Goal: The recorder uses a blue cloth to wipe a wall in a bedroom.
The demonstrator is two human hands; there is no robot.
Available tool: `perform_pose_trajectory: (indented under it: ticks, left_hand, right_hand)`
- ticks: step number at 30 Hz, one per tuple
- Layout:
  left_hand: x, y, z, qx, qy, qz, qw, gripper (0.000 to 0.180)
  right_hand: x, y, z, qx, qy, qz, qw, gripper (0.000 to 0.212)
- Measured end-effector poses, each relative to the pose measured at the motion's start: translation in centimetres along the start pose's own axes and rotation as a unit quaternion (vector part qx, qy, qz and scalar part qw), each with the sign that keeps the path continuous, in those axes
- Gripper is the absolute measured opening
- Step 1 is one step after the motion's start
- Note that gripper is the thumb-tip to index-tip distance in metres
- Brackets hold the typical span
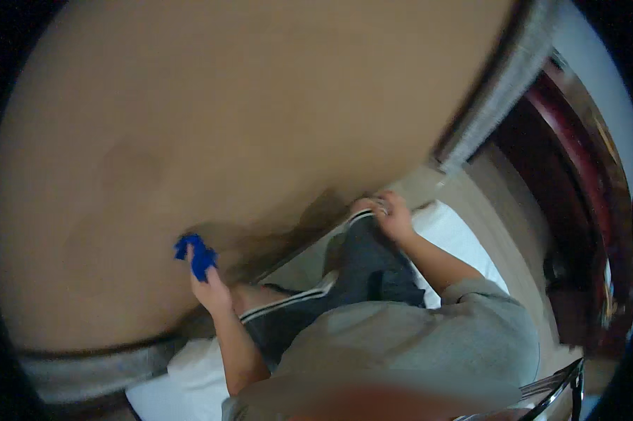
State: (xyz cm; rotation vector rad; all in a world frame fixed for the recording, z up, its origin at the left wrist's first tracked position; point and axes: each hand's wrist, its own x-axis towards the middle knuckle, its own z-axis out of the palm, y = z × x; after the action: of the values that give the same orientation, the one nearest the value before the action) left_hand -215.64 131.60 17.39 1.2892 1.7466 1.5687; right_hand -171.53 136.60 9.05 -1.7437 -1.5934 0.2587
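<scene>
A crumpled bright blue cloth (202,258) is gripped in my left hand (211,291), with the thumb and fingers closed around it. The cloth is over the near left part of a broad brown tabletop (260,98); I cannot tell if it touches the surface. My right hand (395,214) is at my right knee, by the table's near edge, with its fingers curled. Something small and greyish shows at those fingers, too blurred to name. My dark shorts with pale striped hems lie below both hands.
The table's pale edge band (495,98) runs along the right and another stretch lies at lower left. White fabric (453,235) covers the seat under me. Dark red furniture (541,133) stands on the right across the floor. A shiny metal chair frame (572,382) is at lower right.
</scene>
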Motion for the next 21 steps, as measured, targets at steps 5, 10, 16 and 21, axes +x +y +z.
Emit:
perform_pose_trajectory:
  ticks: [5,10,16,21]
  left_hand:
    - [-2.1,0.2,12.4,-0.251,-0.250,-0.261,0.898,0.038]
    - [1.2,1.4,23.7,-0.292,-0.391,-0.354,0.798,0.039]
    - [0.8,2.8,34.0,0.029,-0.579,-0.328,0.746,0.038]
    - [0.7,18.2,40.7,0.101,-0.671,-0.125,0.724,0.041]
  right_hand:
    - [-11.1,17.5,-7.1,0.287,0.010,0.624,0.727,0.016]
    - [-16.8,18.9,-7.2,0.370,-0.027,0.737,0.565,0.022]
    - [-18.7,26.0,-3.5,0.228,-0.079,0.709,0.663,0.022]
    - [-23.4,34.2,0.1,-0.055,-0.412,0.439,0.797,0.015]
